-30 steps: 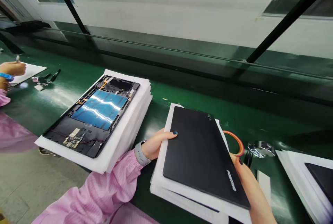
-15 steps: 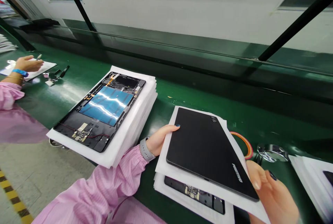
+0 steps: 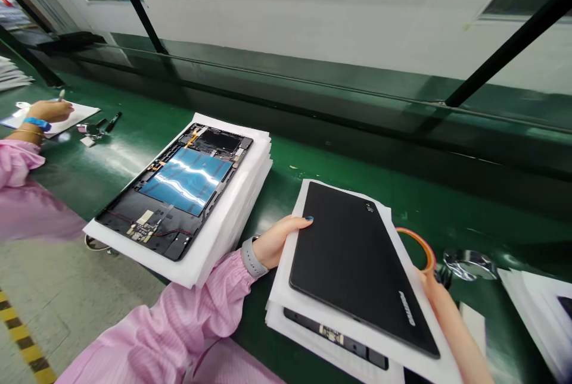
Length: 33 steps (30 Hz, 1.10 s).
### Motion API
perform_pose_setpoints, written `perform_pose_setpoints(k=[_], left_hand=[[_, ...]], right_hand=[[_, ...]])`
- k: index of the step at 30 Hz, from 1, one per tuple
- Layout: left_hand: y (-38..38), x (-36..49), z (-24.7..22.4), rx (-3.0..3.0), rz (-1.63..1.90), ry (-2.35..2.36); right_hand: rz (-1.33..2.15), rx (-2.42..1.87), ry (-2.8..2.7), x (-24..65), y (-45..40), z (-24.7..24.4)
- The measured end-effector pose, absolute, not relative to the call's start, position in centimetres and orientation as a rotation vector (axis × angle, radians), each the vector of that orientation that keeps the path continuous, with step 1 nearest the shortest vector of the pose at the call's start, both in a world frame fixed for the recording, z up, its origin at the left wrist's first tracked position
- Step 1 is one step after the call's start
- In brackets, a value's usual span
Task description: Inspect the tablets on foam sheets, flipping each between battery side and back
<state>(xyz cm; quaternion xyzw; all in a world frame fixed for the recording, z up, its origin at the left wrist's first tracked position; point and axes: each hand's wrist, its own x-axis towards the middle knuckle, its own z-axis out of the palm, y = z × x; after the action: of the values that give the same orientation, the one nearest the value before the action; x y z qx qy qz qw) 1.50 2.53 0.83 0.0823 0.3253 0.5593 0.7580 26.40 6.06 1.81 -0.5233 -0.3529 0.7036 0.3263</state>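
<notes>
A black tablet (image 3: pixel 357 265), back side up with two camera rings, lies tilted on a white foam sheet (image 3: pixel 277 289). My left hand (image 3: pixel 279 241) pinches its left edge together with the sheet, thumb on top and fingers hidden beneath. At the right edge, my right hand (image 3: pixel 435 292) grips the sheet and tablet; its fingertips are hidden underneath. Below them shows an opened tablet (image 3: pixel 313 327), its small circuit board visible, on more white sheets. To the left, another opened tablet (image 3: pixel 152 211) with a blue-covered battery (image 3: pixel 185 181) tops a thick stack of white sheets (image 3: pixel 232 223).
An orange tape roll (image 3: pixel 422 247) and a shiny metal ring (image 3: pixel 469 265) lie behind my right hand. More white sheets (image 3: pixel 531 306) stand at far right. A co-worker's hand (image 3: pixel 51 111) holds a pen over paper at left. Markers (image 3: pixel 112 122) lie near it on the green table (image 3: pixel 313 152).
My right hand has shifted from below the tablet's lower right corner up along its right edge, its fingers now behind the sheet. The left hand stays on the left edge.
</notes>
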Motion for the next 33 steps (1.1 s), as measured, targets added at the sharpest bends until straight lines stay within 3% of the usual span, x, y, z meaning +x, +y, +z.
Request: perform_pose_setpoints(k=[6, 12, 19, 33], left_hand=[[1.8, 2.5, 0.7, 0.464, 1.263, 0.769], [0.4, 3.7, 3.6, 1.014, 1.288, 0.757], [-0.1, 5.7, 6.5, 1.185, 1.298, 0.565], [-0.2, 5.7, 6.9, 1.377, 1.267, 0.581]], right_hand=[[2.031, -1.283, -0.758, 25.4, 6.7, 1.6], [2.119, -1.065, -0.804, 25.5, 6.5, 0.7], [2.144, -0.975, -0.843, 25.7, 5.8, 1.1], [2.155, -0.871, -0.932, 26.2, 6.1, 0.1]])
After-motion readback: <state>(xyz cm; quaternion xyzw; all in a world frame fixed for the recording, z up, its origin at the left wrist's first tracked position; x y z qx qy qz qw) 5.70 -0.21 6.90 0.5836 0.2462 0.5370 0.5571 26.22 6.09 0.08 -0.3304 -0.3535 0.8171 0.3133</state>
